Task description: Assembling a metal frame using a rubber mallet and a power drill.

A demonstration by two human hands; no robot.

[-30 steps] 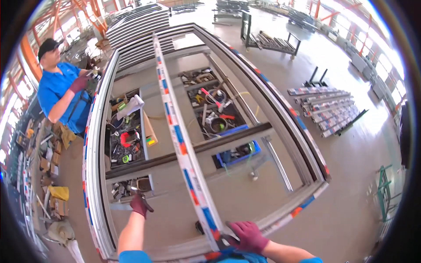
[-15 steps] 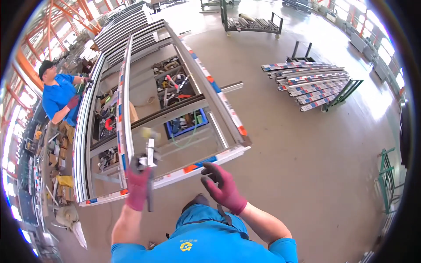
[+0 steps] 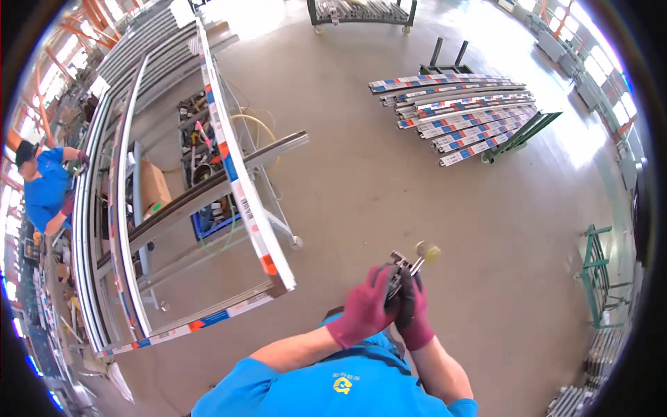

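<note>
Workshop, bare concrete floor [image 3: 389, 208]. L hand [image 3: 365, 313] & R hand [image 3: 413, 316], gloved, clasp a small tool [image 3: 404, 267], prob. a driver, at chest. Window frame [image 3: 236, 181] lies left; profile stack [image 3: 458, 115] well apart.

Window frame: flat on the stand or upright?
Flat: the window frame lies across the stand, tools visible underneath. Both hands hold a small tool away from it.

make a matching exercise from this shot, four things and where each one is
Things:
1 tool
2 window frame
3 profile stack
4 co-worker

Places:
A far left, past the frame
B between both gloved hands
C floor rack, upper right
D on a trolley, left of centre

Pairs: 1-B, 2-D, 3-C, 4-A

The left hand and right hand meet around the tool.
</note>
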